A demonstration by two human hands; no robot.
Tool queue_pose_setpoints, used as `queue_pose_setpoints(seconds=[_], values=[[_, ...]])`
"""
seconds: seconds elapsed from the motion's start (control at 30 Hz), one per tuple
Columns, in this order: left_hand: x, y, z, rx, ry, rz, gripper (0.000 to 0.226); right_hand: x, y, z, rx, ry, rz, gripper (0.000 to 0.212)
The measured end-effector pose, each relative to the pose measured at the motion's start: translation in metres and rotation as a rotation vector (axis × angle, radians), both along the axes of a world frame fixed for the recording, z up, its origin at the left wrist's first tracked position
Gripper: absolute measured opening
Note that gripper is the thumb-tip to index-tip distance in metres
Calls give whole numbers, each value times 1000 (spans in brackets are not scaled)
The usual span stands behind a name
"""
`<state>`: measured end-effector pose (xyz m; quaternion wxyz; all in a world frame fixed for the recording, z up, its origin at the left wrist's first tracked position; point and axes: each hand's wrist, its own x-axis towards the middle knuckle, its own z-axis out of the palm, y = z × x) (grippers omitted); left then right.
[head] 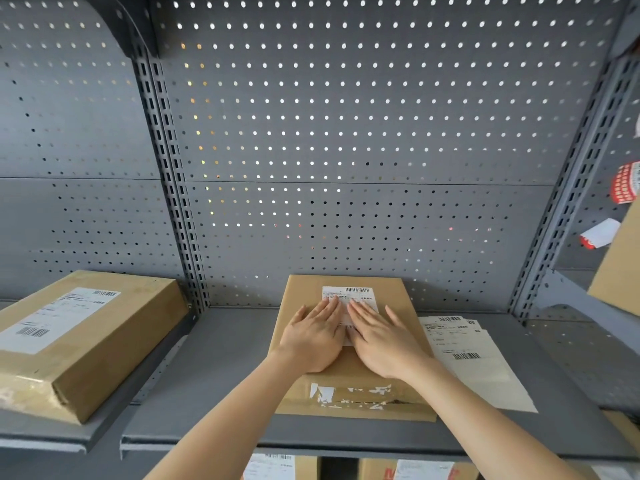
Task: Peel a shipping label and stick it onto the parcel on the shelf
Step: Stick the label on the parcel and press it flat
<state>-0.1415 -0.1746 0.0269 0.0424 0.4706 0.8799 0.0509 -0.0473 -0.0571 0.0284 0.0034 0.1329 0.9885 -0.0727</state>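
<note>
A flat brown cardboard parcel (398,299) lies on the grey shelf (221,368) in the middle of the view. A white shipping label (349,294) with a barcode sits on its top face. My left hand (313,336) and my right hand (382,341) lie flat side by side on the label, fingers spread and pointing away from me, covering its lower half. Neither hand holds anything. Torn white tape remains show on the parcel's near end.
A stack of label sheets (474,358) lies on the shelf just right of the parcel. Another labelled brown parcel (79,337) rests on the neighbouring shelf at left. A tilted cardboard box (620,268) is at the right edge. Perforated grey panel behind; more parcels below.
</note>
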Motion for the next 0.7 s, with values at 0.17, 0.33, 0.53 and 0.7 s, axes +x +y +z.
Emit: queue_pose_setpoints(seconds=[0.17, 0.33, 0.53, 0.7], values=[[-5, -4, -7, -14, 40, -9, 53, 1, 0, -3, -15, -1, -44, 55], [-5, -4, -7, -13, 26, 11, 53, 2, -1, -5, -18, -1, -84, 56], [-5, -6, -6, 8, 9, 44, 54, 4, 0, -6, -37, 12, -156, 58], [-4, -13, -4, 2, -7, 78, 53, 8, -3, -4, -33, 16, -252, 60]])
